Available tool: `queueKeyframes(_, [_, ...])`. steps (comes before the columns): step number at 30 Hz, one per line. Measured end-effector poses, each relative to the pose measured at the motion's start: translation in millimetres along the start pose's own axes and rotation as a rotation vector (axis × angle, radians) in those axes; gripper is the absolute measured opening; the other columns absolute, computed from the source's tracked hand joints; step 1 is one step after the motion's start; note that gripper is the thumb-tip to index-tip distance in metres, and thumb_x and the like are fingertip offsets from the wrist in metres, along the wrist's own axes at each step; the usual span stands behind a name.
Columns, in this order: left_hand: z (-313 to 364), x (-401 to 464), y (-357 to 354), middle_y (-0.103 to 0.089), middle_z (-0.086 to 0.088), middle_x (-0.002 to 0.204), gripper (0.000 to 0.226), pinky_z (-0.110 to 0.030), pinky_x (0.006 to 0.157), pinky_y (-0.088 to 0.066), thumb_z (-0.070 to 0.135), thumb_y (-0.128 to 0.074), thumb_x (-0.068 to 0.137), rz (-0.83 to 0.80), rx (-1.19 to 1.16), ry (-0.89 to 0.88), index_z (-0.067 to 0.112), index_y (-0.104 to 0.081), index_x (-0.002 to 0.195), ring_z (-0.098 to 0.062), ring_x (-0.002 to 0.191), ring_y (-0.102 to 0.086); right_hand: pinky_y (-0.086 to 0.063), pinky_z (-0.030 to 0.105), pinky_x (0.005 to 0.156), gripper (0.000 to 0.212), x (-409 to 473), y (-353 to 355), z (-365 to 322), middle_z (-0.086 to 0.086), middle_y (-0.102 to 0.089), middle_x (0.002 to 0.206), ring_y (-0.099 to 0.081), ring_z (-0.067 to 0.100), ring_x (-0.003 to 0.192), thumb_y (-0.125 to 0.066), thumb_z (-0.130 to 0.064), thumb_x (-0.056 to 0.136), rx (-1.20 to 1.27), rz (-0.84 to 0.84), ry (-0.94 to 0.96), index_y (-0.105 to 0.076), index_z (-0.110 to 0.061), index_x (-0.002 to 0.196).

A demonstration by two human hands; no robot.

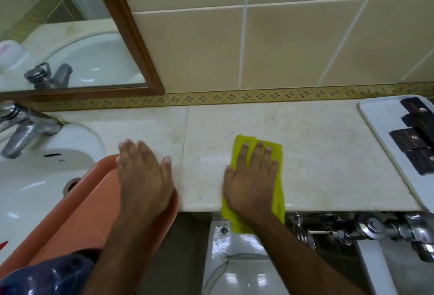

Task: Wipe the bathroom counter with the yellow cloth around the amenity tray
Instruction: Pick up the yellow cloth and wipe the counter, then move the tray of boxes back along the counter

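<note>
The yellow cloth (278,191) lies folded on the beige marble counter (328,153), its near end hanging over the front edge. My right hand (252,177) presses flat on top of it, fingers spread. My left hand (143,172) rests flat on the counter left of it, palm down, holding nothing, its heel over the rim of an orange basin. The white amenity tray (375,116) sits at the far right of the counter, carrying several small dark boxes (408,138).
A white sink (35,177) with a chrome faucet (21,127) is at the left, and the orange plastic basin (87,205) rests in it. A wood-framed mirror (131,36) hangs above. Chrome pipework (366,226) and a white toilet tank (237,259) sit below the counter edge.
</note>
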State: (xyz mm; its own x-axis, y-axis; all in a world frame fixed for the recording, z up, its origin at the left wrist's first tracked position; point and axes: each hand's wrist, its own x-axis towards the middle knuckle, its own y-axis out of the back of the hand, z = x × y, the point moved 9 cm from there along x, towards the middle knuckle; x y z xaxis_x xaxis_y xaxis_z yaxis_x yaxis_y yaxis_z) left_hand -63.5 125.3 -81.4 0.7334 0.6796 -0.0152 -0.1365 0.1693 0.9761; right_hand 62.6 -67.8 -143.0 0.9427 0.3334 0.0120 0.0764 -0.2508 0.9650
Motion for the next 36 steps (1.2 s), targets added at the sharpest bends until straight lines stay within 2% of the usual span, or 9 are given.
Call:
queueKeyframes(7, [-27.3, -12.4, -26.3, -0.010, -0.040, 0.155, 0.068, -0.054, 0.121, -0.011, 0.028, -0.031, 0.101, -0.107, -0.097, 0.125, -0.018, -0.011, 0.146, -0.046, 0.147, -0.011, 0.003, 0.057, 0.118, 0.069, 21.6, -33.2, -121.4, 0.022, -0.011, 0.161, -0.002, 0.040, 0.148, -0.030, -0.045, 0.092, 0.134, -0.115, 0.224, -0.023, -0.010, 0.151])
queueKeyframes(11, [-27.3, -10.6, -30.9, -0.017, -0.046, 0.150, 0.072, -0.057, 0.118, -0.016, 0.031, -0.025, 0.095, -0.114, -0.080, 0.123, -0.024, -0.017, 0.141, -0.050, 0.144, -0.017, -0.001, 0.057, 0.117, 0.064, 17.9, -34.1, -151.1, 0.018, -0.025, 0.158, -0.012, 0.038, 0.147, -0.019, -0.047, 0.095, 0.311, -0.179, 0.385, -0.041, -0.010, 0.142])
queueKeyframes(14, [-30.5, -10.1, -28.0, -0.048, -0.053, 0.113, 0.065, -0.061, 0.097, -0.039, 0.030, -0.030, 0.093, -0.125, 0.021, 0.103, -0.031, -0.046, 0.110, -0.057, 0.109, -0.049, 0.001, 0.052, 0.120, 0.053, 15.2, -35.1, -149.0, 0.013, -0.029, 0.158, -0.013, 0.033, 0.148, -0.024, -0.037, 0.102, 0.486, -0.399, 0.424, -0.043, -0.008, 0.142])
queueKeyframes(17, [-17.2, -7.3, -5.3, -0.055, -0.026, 0.060, 0.045, -0.048, 0.061, -0.043, 0.018, -0.050, 0.092, -0.043, -0.024, 0.089, -0.020, -0.051, 0.067, -0.040, 0.060, -0.052, -0.026, 0.041, 0.116, 0.042, 10.0, -13.2, -122.3, 0.015, -0.049, 0.146, -0.036, 0.030, 0.139, -0.041, -0.033, 0.101, 0.728, -0.619, 0.425, -0.056, -0.010, 0.133])
queueKeyframes(20, [12.7, -4.9, 10.2, -0.054, -0.045, 0.084, 0.061, -0.057, 0.076, -0.045, 0.033, -0.035, 0.084, 0.074, 0.017, 0.051, -0.025, -0.053, 0.087, -0.054, 0.083, -0.056, -0.049, 0.030, 0.091, 0.039, -1.2, 27.3, -62.7, 0.005, -0.071, 0.115, -0.063, 0.017, 0.107, -0.053, -0.049, 0.090, 0.837, -0.543, 0.394, -0.067, -0.019, 0.112])
queueKeyframes(23, [88.3, -7.0, 3.9, -0.052, -0.048, 0.114, 0.069, -0.059, 0.095, -0.042, 0.036, -0.034, 0.088, 0.118, -0.062, -0.053, -0.024, -0.044, 0.118, -0.057, 0.108, -0.053, -0.056, 0.034, 0.069, 0.038, -10.0, 52.7, 41.9, 0.004, -0.074, 0.084, -0.068, 0.014, 0.073, -0.057, -0.055, 0.083, 0.994, -0.351, 0.098, -0.070, -0.020, 0.088])
queueKeyframes(26, [197.9, -11.0, -25.3, -0.051, -0.034, 0.136, 0.063, -0.052, 0.106, -0.038, 0.038, -0.034, 0.099, 0.022, -0.226, -0.175, -0.010, -0.038, 0.140, -0.047, 0.125, -0.049, -0.050, 0.028, 0.047, 0.035, -29.3, 61.2, 187.7, 0.003, -0.066, 0.059, -0.059, 0.012, 0.047, -0.062, -0.047, 0.087, 1.262, -0.053, -0.547, -0.067, -0.017, 0.069])
queueKeyframes(30, [334.7, -8.9, -81.0, -0.053, -0.021, 0.140, 0.056, -0.044, 0.107, -0.040, 0.042, -0.035, 0.100, -0.198, -0.480, -0.223, 0.002, -0.046, 0.139, -0.036, 0.128, -0.050, -0.056, 0.034, 0.047, 0.041, -84.1, 57.5, 329.1, 0.010, -0.065, 0.056, -0.059, 0.019, 0.038, -0.060, -0.043, 0.090, 1.388, 0.326, -1.235, -0.065, -0.004, 0.078])
queueKeyframes(36, [465.7, 40.8, -132.4, -0.064, -0.024, 0.120, 0.047, -0.038, 0.085, -0.045, 0.035, -0.044, 0.096, -0.276, -0.525, -0.141, -0.005, -0.061, 0.113, -0.040, 0.111, -0.059, -0.057, 0.034, 0.047, 0.044, -86.1, 46.3, 387.3, 0.013, -0.068, 0.050, -0.063, 0.022, 0.039, -0.063, -0.036, 0.090, 1.385, 0.307, -1.335, -0.065, 0.004, 0.073])
